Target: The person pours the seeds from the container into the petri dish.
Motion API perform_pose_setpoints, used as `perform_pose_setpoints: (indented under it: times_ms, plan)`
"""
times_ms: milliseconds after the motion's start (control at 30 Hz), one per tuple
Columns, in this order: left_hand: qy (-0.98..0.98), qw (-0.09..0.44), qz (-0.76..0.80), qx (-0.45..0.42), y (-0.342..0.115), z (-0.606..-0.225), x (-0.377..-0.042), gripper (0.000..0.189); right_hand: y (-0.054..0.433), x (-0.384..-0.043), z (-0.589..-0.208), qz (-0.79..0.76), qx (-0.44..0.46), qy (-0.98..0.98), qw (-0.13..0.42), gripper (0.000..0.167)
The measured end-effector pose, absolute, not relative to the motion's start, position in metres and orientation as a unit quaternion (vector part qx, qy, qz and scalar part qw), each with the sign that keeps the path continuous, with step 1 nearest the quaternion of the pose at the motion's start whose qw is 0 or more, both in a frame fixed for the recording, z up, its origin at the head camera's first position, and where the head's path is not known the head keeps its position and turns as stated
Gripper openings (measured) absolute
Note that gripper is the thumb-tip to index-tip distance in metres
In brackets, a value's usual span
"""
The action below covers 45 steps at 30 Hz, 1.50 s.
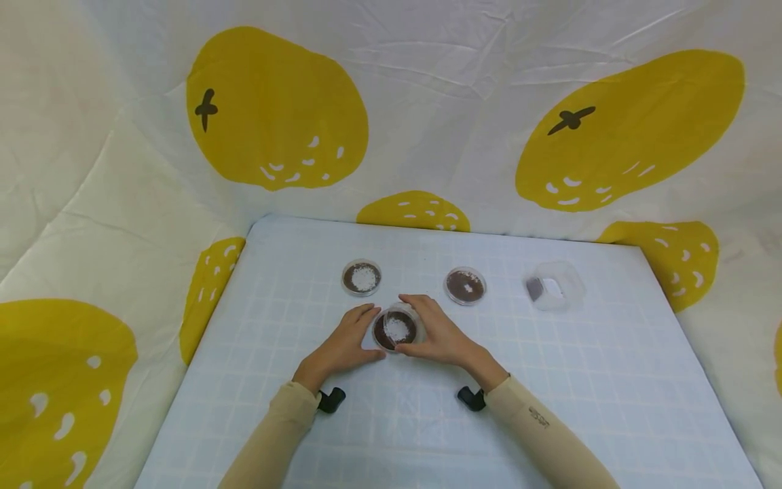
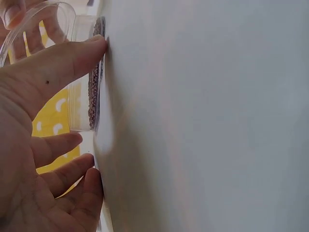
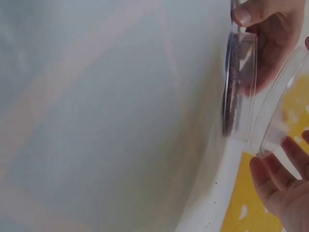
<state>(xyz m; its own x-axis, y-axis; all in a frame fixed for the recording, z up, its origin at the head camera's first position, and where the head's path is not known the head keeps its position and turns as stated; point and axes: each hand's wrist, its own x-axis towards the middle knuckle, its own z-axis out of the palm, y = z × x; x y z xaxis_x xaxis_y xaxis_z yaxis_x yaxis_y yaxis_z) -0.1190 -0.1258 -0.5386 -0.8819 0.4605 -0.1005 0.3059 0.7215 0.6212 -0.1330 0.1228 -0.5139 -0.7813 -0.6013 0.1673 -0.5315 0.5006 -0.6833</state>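
Note:
A round clear petri dish (image 1: pixel 380 334) with dark brown granules and a white patch on top sits on the table in front of me. My left hand (image 1: pixel 343 345) holds its left side, the thumb at the near edge and the fingers toward the far edge. A clear round lid (image 3: pixel 274 105) is tilted over the dish's right side, its lower edge close to the dish rim. My right hand (image 1: pixel 444 337) grips this lid by its edge between thumb and fingers. Whether lid and dish touch, I cannot tell.
Farther back stand two similar dishes of brown granules, a left dish (image 1: pixel 361 278) with a large white patch and a right dish (image 1: pixel 465 285) with a smaller one. A clear plastic box (image 1: pixel 571 288) lies at the right. A fruit-print cloth (image 1: pixel 427 136) hangs behind the table.

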Motion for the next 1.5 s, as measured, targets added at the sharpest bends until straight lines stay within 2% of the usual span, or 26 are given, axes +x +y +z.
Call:
perform_pose_setpoints:
  times_ms: [433, 1500]
  plan:
    - [0.916, 0.134, 0.318, 0.206, -0.127, -0.539, -0.123, 0.098, 0.113, -0.136, -0.510, -0.331, -0.342, 0.878, 0.048, 0.099]
    - [0.913, 0.121, 0.321, 0.221, -0.129, -0.539, -0.124, 0.095, 0.100, -0.143, -0.518, -0.270, -0.348, 0.896, 0.064, 0.101]
